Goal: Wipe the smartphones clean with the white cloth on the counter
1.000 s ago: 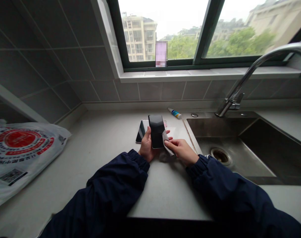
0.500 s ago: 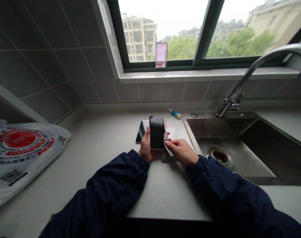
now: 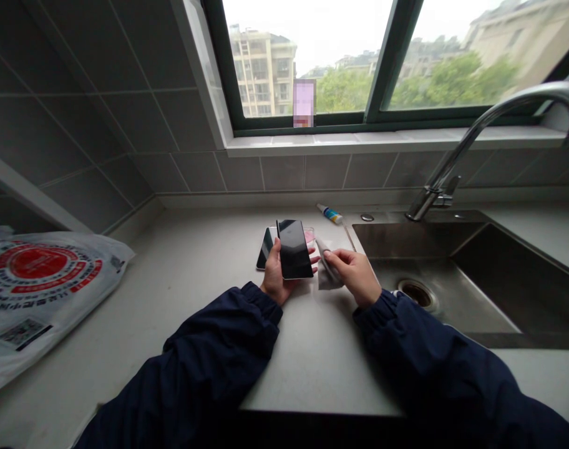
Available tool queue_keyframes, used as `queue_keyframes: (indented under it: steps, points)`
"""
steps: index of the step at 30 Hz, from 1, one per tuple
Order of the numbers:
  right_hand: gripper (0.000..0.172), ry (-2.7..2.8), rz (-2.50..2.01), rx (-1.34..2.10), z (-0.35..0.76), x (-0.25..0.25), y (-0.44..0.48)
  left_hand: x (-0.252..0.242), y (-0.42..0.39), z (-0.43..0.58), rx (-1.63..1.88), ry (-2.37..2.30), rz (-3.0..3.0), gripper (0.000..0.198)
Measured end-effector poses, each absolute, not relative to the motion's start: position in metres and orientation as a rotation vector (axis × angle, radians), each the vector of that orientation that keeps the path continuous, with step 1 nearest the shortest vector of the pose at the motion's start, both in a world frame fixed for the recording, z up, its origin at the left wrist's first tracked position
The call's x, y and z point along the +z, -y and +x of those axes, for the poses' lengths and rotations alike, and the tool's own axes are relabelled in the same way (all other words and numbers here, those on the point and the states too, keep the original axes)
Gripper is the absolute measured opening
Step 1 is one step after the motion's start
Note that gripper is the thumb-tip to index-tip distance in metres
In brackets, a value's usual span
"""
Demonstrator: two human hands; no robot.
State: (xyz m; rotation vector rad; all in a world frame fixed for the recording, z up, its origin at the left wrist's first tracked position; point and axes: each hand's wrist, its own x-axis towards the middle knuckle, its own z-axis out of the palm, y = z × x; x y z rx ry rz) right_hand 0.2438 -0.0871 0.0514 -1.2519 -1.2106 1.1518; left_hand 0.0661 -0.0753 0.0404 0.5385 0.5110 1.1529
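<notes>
Left fingers (image 3: 276,249) clamp a black, oblong, glass-fronted phone (image 3: 296,251); at its four o'clock, my right fingers (image 3: 340,257) pinch thin grey cloth (image 3: 329,280).

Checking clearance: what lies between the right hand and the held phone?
In the head view: the grey cloth in the right hand, then fingertips of the left hand beside the held phone.

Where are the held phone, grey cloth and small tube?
Held phone (image 3: 296,252): head view, middle of its dark face.
Grey cloth (image 3: 330,279): head view, its lower part.
Small tube (image 3: 330,214): head view, middle of its body.
</notes>
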Motion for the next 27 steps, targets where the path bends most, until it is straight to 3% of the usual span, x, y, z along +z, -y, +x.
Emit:
queue_keyframes:
  steps: [7,11,17,22,27]
  points:
    - [0.042,0.934,-1.182,1.075,0.256,0.048,0.074,0.043,0.081,0.064,0.930,-0.487,0.617,0.079]
    - [0.037,0.901,-1.098,0.828,0.260,0.050,0.072,0.042,0.083,0.064,0.803,-0.414,0.678,0.081]
    - [0.032,1.631,-1.048,0.299,0.254,0.049,0.083,0.038,0.084,0.067,0.733,-0.288,0.757,0.084]
    - [0.055,2.108,-1.106,0.352,0.247,0.032,0.085,0.039,0.085,0.074,0.881,-0.336,0.625,0.079]
    - [0.058,2.085,-1.107,0.250,0.246,0.034,0.089,0.037,0.083,0.074,0.822,-0.330,0.564,0.082]
